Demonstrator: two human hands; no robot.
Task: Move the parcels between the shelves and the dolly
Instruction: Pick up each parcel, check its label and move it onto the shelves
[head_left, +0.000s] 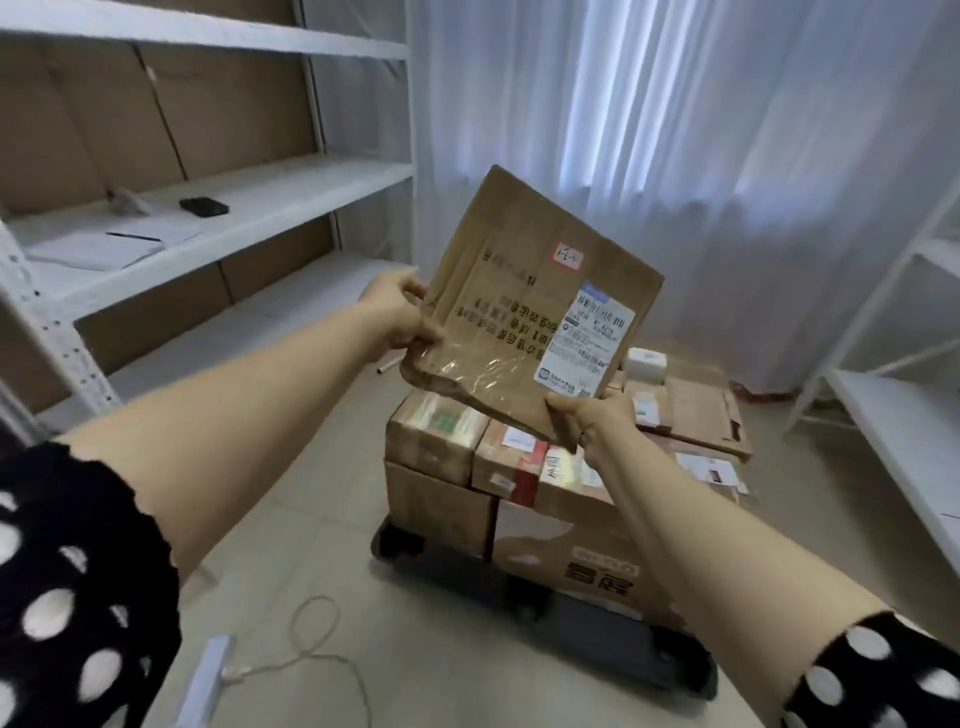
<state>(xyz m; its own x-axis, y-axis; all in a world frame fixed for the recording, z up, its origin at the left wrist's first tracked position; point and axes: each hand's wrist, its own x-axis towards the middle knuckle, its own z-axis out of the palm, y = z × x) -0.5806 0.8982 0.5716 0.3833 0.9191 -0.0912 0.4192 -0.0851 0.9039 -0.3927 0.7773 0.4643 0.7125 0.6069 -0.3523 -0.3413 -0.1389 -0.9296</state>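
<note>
Flat brown cardboard parcel (519, 291), glossy-taped, gripped in curled fingers of left hand (397, 317) and right hand (597, 421), above square cardboard boxes (441, 441) on black dolly (597, 642).

This is a small parcel storeroom. White metal shelves (249, 202) with perforated uprights line the left wall, backed by cardboard sheets (156, 104), and a second rack (893, 415) stands at the right. On the floor (322, 519) a dark dolly (597, 623) carries stacked cardboard parcels (436, 436) with tape and shipping labels. The parcel (540, 312) held above it bears a barcoded label. A white curtain (675, 130) covers the far wall.
</note>
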